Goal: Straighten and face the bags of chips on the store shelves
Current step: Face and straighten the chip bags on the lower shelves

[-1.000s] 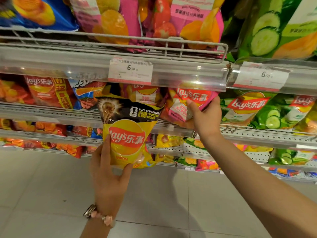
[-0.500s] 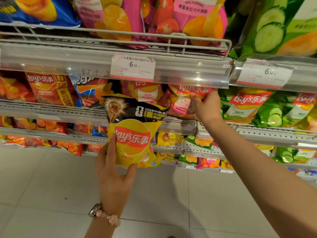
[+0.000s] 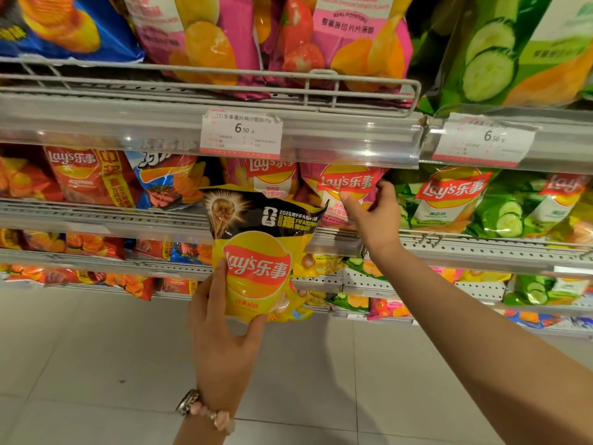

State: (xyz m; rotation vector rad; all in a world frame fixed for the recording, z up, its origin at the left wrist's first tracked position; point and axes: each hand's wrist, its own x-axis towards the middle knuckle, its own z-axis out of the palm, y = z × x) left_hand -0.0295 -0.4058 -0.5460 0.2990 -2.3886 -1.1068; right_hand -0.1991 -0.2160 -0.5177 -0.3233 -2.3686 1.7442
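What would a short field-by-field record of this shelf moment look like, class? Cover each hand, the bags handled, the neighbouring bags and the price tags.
Left hand: grips the yellow bag from below, held off the shelf
Right hand: holds the pink bag on the middle shelf
Yellow bag: upright, logo facing the camera, black top band
Pink bag: logo facing out
Right neighbour: green cucumber bag
Left neighbours: red bag
Price tags: read 6.50

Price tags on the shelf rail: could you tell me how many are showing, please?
2. One price tag hangs above the yellow bag; the other price tag sits rightward, above the green bags. Others may lie outside view.
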